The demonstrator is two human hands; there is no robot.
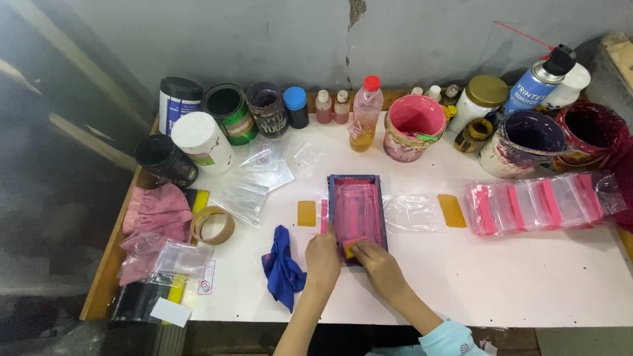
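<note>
On our table: one small printing frame, pink with ink, at centre. Our left hand is clamped on its near left corner; our right hand is closed on one yellow squeegee inside it. Two yellow cards flank the frame (one each side). One blue rag, one tape roll, one pink-filled pot.

L hand fist-like, knuckles up, fingers curled under. R hand flat, fingers pressed down, pointing left. Both forearms reach fwd, hands just beside each other.
</note>
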